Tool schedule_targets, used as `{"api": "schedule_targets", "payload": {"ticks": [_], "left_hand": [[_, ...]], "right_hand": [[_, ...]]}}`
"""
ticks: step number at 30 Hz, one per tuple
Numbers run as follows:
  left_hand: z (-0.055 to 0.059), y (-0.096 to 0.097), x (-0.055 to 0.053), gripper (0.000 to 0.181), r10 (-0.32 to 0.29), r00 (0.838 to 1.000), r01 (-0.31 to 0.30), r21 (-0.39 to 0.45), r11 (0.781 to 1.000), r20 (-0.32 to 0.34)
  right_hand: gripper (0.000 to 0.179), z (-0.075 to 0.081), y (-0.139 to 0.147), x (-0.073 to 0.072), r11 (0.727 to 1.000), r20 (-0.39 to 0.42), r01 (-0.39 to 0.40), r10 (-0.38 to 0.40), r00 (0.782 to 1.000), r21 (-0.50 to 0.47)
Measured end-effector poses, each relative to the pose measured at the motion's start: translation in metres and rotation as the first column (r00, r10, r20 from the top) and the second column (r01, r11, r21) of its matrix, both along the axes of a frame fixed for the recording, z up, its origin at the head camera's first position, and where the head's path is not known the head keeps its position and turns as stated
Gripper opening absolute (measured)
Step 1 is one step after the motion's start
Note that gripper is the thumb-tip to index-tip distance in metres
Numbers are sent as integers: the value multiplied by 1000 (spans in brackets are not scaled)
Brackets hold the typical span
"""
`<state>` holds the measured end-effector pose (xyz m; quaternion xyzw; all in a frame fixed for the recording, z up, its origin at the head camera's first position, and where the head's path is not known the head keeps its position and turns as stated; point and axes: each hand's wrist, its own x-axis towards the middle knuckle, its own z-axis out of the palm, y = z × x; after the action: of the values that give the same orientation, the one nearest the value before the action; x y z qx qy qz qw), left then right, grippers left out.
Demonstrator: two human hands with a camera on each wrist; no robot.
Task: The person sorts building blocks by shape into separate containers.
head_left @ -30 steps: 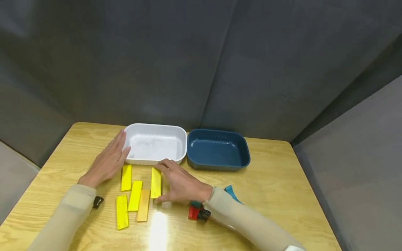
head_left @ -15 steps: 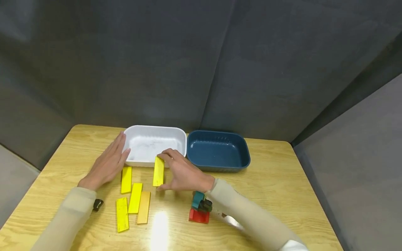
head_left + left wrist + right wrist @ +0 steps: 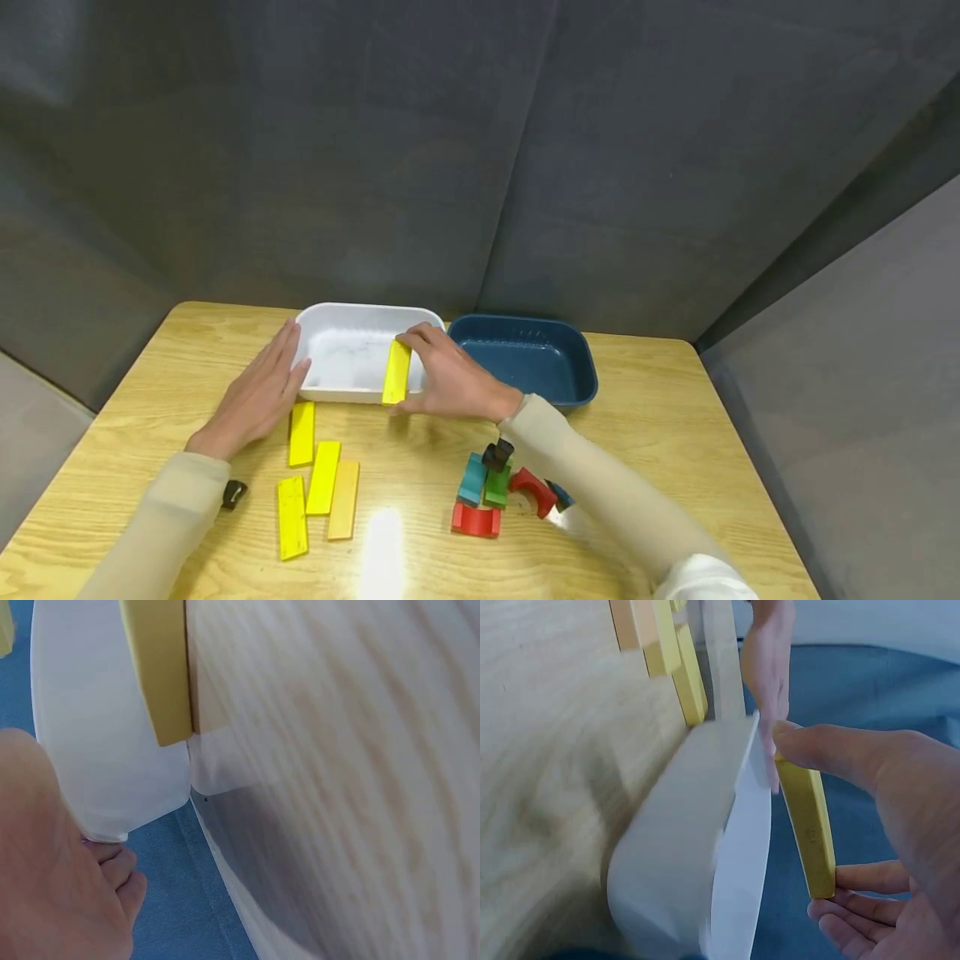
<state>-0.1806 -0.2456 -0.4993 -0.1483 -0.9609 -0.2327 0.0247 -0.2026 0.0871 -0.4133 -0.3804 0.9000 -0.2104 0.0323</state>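
My right hand [image 3: 459,382] pinches a flat yellow block [image 3: 397,372] by its two ends, thumb at the near end. The block hangs over the near right side of the white tray [image 3: 337,354], apart from the rim in the right wrist view [image 3: 808,825]. With straight fingers, my left hand [image 3: 251,392] rests against the tray's left wall. In front of the tray lie several flat blocks, including a bright yellow block [image 3: 302,434] beside the left hand and a paler orange-yellow block [image 3: 343,500].
A dark blue tray [image 3: 588,383] stands right of the white one, partly behind the right hand. Below the right forearm lie curved blocks: teal [image 3: 472,479], green [image 3: 497,487], red [image 3: 476,521] and another red arch [image 3: 534,490]. A dark curtain rises behind the table.
My right hand has lifted the yellow block off the table and carried it forward and right, over the white tray. More coloured blocks show below the forearm. The left hand stays put.
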Motion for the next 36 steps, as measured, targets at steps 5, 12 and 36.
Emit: {"api": "schedule_targets", "payload": {"ticks": [5, 12, 36], "left_hand": [[2, 0, 1, 72, 1, 1000, -1, -2, 1000, 10], [4, 1, 1, 72, 2, 1000, -1, -11, 1000, 13], [3, 0, 3, 72, 5, 1000, -5, -2, 1000, 14]], "right_hand": [[97, 3, 3, -14, 998, -30, 28, -27, 999, 53], [95, 3, 2, -31, 995, -37, 43, -40, 999, 87], [98, -19, -9, -63, 988, 55, 62, -70, 996, 144]]}}
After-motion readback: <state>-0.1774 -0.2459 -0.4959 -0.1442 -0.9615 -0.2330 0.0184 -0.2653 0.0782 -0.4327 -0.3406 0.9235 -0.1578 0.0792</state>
